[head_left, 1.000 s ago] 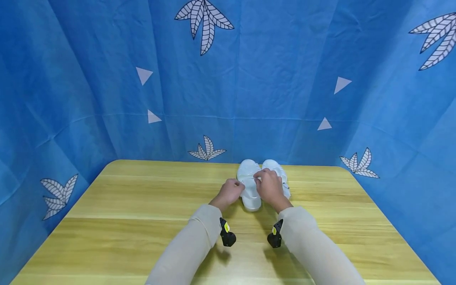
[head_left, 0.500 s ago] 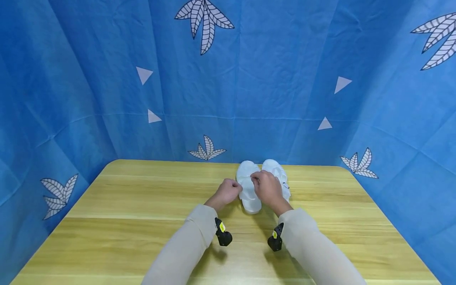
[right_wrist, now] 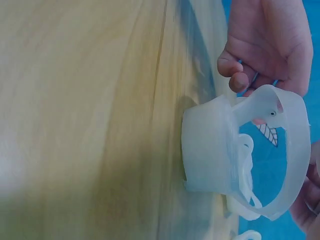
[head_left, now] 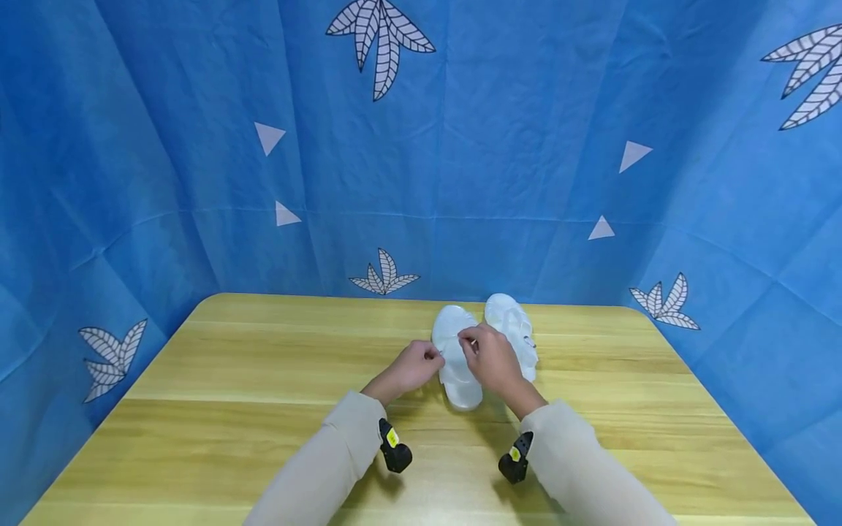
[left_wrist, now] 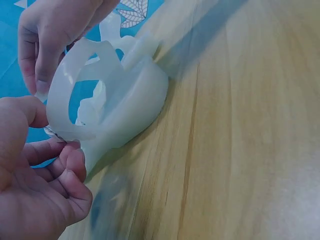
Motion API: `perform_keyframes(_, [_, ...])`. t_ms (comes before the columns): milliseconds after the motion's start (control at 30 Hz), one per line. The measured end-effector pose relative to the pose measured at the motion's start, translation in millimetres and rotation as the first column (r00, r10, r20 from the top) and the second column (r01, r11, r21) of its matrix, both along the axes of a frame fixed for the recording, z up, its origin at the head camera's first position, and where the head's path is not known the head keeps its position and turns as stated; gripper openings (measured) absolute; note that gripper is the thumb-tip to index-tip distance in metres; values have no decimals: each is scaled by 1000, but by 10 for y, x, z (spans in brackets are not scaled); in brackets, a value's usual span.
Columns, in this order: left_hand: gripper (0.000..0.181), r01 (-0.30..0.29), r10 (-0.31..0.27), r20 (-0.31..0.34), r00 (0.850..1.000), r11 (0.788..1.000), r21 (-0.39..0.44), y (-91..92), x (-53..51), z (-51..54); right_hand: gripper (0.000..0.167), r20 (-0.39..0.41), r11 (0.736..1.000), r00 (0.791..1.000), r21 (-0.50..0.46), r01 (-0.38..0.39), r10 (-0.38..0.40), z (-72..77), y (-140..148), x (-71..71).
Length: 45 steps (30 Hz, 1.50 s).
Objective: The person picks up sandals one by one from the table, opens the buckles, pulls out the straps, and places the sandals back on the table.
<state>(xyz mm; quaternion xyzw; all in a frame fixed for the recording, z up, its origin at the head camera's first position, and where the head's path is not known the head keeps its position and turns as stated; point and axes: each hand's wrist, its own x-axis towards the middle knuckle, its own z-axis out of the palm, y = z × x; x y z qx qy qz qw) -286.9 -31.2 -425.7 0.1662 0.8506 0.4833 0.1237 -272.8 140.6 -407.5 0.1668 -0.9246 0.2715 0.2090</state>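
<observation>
A translucent white sandal [head_left: 463,391] lies toe-away on the table, its strap [left_wrist: 60,95] standing up in a loop. At its left side my left hand [head_left: 411,365] pinches the strap, near a small metal buckle [left_wrist: 54,133] seen in the left wrist view. A rivet [right_wrist: 273,113] shows on that side in the right wrist view. Above the same sandal, my right hand [head_left: 492,358] pinches a strap end, mostly hidden by the fingers. Part of this hand [right_wrist: 307,200] shows at the right wrist view's edge. The second sandal [head_left: 509,318] lies to the right, partly behind my right hand.
The wooden table [head_left: 263,365] reaches back to a blue curtain [head_left: 500,146] printed with leaves and triangles. Both wrists carry black cameras [head_left: 395,447] over light sleeves. The two sandals lie near the table's far edge.
The left sandal has slid toward me, apart from the right one. Both hands have come nearer with it, the left also further left. The right sandal stays in place.
</observation>
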Motion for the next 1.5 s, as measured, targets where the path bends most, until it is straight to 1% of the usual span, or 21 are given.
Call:
perform_keyframes(233, [16, 27, -27, 0, 1000, 999, 41, -81, 82, -16, 9, -18, 1000, 1000, -7, -7, 7, -15, -26, 105])
perform_keyframes(367, [14, 41, -42, 20, 999, 996, 81, -134, 136, -43, 9, -18, 998, 998, -25, -54, 53, 8, -37, 199])
perform_keyframes(533, [14, 65, -70, 44, 997, 992, 112, -206, 247, -60, 8, -25, 994, 994, -39, -104, 103, -5, -46, 335])
perform_keyframes(667, [14, 73, -78, 33, 996, 988, 134, -248, 350, -57, 8, -44, 991, 991, -53, -126, 124, -38, -61, 423])
perform_keyframes(767, [13, 73, -77, 17, 997, 986, 148, -269, 408, -54, 7, -59, 987, 988, -67, -143, 139, -62, -81, 465])
perform_keyframes(900, [11, 90, -92, 7, 996, 984, 151, -290, 454, -64, 8, -81, 984, 986, -90, -151, 144, -80, -102, 520])
perform_keyframes(1000, [10, 112, -115, 8, 993, 983, 146, -319, 484, -72, 9, -80, 982, 986, -108, -156, 148, -80, -110, 577])
perform_keyframes(1133, [11, 158, -162, 15, 987, 976, 152, -375, 536, -61, 10, -68, 976, 985, -134, -169, 161, -68, -127, 666])
perform_keyframes(1300, [10, 232, -240, 25, 970, 955, 185, -434, 611, -32, 12, -73, 971, 981, -147, -187, 178, -66, -148, 776])
perform_keyframes(1500, [9, 275, -284, 33, 958, 948, 162, -487, 696, -25, 11, -26, 965, 979, -167, -205, 203, -59, -157, 921])
